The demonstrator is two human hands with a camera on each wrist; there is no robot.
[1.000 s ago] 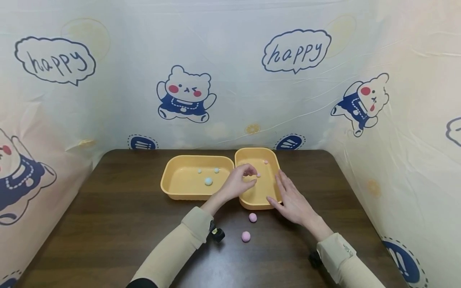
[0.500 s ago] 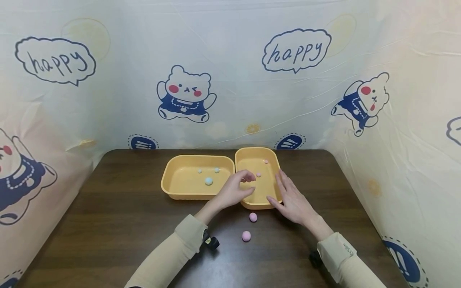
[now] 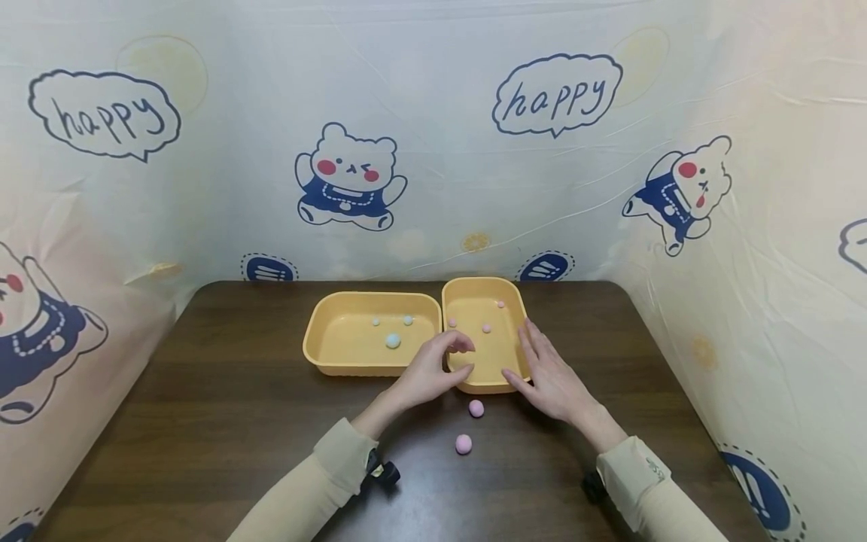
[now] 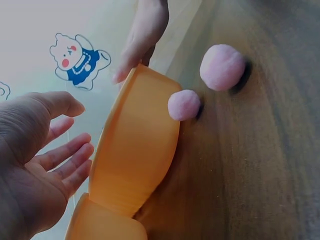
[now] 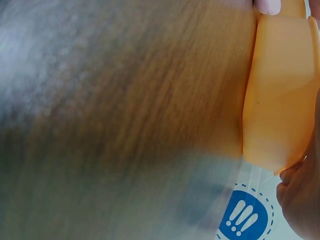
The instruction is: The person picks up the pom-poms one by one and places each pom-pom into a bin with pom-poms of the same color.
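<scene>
Two yellow trays stand side by side. My left hand (image 3: 430,370) hovers over the near left corner of the right tray (image 3: 484,388), thumb and fingers apart around nothing. Inside that tray lie three small pink balls, one (image 3: 486,328) near the middle, one (image 3: 500,304) farther back and one (image 3: 452,322) by the left wall. My right hand (image 3: 550,376) rests against the tray's right side, fingers extended. In front of it, on the table, sit two larger pink balls, the nearer (image 3: 463,444) and the farther (image 3: 476,409); the left wrist view shows both.
The left tray (image 3: 371,370) holds three pale green balls, the largest (image 3: 393,341) toward its front. Both trays stand near the back of the dark wooden table (image 3: 203,406). A printed curtain (image 3: 447,150) hangs behind and along both sides.
My left hand has drawn back toward the near left, bringing the pink ball by the right tray's left wall into sight. My right hand has stayed put.
</scene>
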